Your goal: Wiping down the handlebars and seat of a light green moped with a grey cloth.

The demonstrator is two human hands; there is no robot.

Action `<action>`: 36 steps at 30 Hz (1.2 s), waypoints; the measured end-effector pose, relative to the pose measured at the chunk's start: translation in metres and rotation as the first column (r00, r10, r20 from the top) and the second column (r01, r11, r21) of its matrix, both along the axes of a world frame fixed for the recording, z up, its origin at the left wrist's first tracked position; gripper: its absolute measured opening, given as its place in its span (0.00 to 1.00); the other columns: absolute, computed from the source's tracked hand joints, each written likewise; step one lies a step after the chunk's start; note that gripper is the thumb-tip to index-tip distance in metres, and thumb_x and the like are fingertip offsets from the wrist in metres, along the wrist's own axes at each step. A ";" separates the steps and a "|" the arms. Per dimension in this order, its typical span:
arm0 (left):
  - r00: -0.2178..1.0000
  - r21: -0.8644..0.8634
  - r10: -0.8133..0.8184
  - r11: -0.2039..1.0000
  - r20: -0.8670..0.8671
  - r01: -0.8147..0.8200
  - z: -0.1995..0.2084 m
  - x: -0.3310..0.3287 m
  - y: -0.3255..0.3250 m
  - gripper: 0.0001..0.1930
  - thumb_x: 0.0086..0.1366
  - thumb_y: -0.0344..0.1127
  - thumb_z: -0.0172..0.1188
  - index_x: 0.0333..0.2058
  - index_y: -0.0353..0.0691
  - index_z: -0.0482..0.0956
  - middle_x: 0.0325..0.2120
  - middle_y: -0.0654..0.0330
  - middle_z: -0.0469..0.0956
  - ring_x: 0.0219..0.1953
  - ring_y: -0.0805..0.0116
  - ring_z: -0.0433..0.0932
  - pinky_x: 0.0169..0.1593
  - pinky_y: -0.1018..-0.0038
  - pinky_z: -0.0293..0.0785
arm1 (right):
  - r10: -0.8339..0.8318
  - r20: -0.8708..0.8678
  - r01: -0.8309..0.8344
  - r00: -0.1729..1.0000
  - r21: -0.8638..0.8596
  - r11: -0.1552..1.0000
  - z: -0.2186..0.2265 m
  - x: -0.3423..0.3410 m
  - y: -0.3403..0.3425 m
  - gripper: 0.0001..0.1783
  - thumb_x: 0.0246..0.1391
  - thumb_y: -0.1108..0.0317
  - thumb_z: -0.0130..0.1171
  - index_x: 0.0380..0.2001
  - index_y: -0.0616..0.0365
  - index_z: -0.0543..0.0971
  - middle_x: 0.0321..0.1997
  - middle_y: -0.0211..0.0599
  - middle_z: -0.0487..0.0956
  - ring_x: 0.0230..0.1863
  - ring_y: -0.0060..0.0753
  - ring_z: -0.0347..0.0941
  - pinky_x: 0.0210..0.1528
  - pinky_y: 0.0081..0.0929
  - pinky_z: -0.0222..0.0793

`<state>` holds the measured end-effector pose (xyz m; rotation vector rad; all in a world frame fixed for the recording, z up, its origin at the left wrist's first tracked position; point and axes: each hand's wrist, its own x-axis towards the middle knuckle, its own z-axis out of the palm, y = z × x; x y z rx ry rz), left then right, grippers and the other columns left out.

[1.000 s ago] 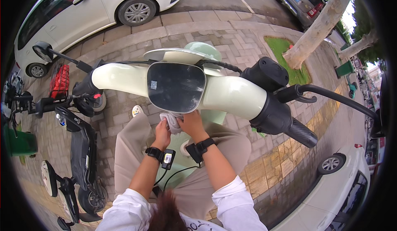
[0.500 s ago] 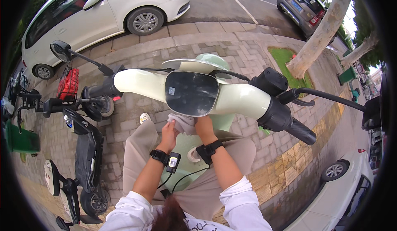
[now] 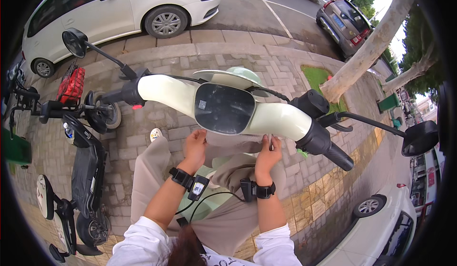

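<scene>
A greyish cloth hangs spread between my two hands, just below the dark display of a pale cream and green electric scooter. My left hand pinches the cloth's left end close under the display. At its other end, my right hand pinches an upper corner between fingertips, below the right part of the handlebar. The cloth's top edge is partly hidden behind the display's lower rim. Each wrist wears a black strap with a small device, and cables run from them.
A round mirror sticks out at right on a black stem, another mirror at left. A black scooter and a bike with a red bag are parked at left. White cars stand far left and near right; a tree trunk rises at far right.
The bunched cloth has been opened out between my hands. My right hand has moved right, away from my left, and the view has shifted slightly.
</scene>
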<state>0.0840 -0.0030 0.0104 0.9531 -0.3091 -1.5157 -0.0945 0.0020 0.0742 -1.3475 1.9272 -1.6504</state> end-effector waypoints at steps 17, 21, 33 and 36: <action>0.498 -0.199 0.001 0.917 0.867 0.345 -0.012 -0.046 0.007 0.26 0.57 0.29 0.46 0.53 0.32 0.51 0.53 0.45 0.52 0.56 0.53 0.51 0.56 0.70 0.46 | 0.306 -0.797 -0.194 0.521 0.238 0.952 -0.122 -0.041 -0.074 0.22 0.52 0.62 0.44 0.50 0.58 0.62 0.52 0.38 0.64 0.54 0.37 0.57 0.56 0.30 0.51; 0.523 -0.158 -0.042 0.930 0.851 0.332 -0.016 -0.056 0.008 0.27 0.57 0.31 0.47 0.54 0.32 0.49 0.53 0.47 0.51 0.56 0.55 0.50 0.57 0.71 0.44 | 0.335 -0.629 -0.395 0.701 0.048 0.917 -0.134 -0.041 -0.068 0.22 0.47 0.68 0.49 0.48 0.59 0.64 0.52 0.46 0.63 0.54 0.47 0.56 0.56 0.40 0.49; 0.384 -0.223 0.087 0.918 0.919 0.327 -0.003 -0.078 0.017 0.34 0.50 0.25 0.49 0.55 0.33 0.44 0.55 0.39 0.42 0.57 0.43 0.43 0.58 0.64 0.44 | 0.432 -0.163 -0.414 0.887 0.134 0.900 -0.158 -0.051 -0.053 0.20 0.47 0.67 0.48 0.46 0.59 0.66 0.50 0.47 0.65 0.52 0.48 0.58 0.54 0.38 0.51; 0.340 -0.223 0.106 0.918 0.935 0.328 -0.006 -0.055 0.015 0.33 0.49 0.23 0.49 0.54 0.32 0.47 0.54 0.40 0.44 0.56 0.43 0.44 0.56 0.63 0.47 | 0.471 -0.511 -0.484 0.719 0.119 0.867 -0.072 0.007 -0.046 0.16 0.46 0.69 0.48 0.41 0.60 0.71 0.44 0.49 0.69 0.47 0.49 0.62 0.51 0.37 0.54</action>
